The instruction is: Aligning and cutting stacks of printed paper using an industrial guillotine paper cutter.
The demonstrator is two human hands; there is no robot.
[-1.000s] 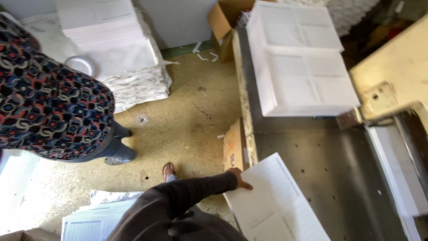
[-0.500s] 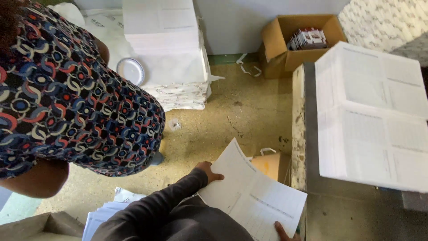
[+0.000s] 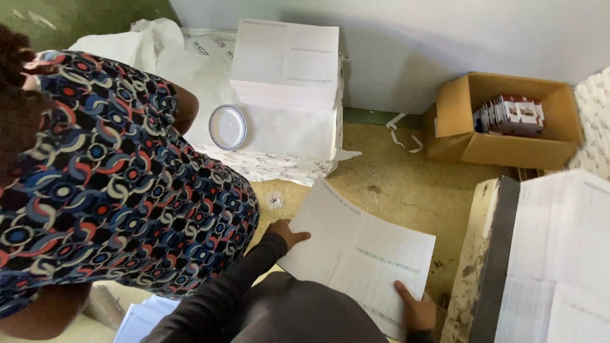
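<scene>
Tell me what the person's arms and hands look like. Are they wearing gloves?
No gloves: both hands are bare. The left hand comes out of a long, dark grey sleeve that reaches the wrist, plain with soft folds and no markings. The right hand shows at the bottom edge; its sleeve can't be seen. No rings or watch are visible.

The person wears a dark charcoal long-sleeved top of soft, plain cloth. The left sleeve (image 3: 229, 286) runs to the wrist, creased along its length. Both hands, left hand (image 3: 286, 232) and right hand (image 3: 416, 308), are bare, without gloves or rings showing.
</scene>
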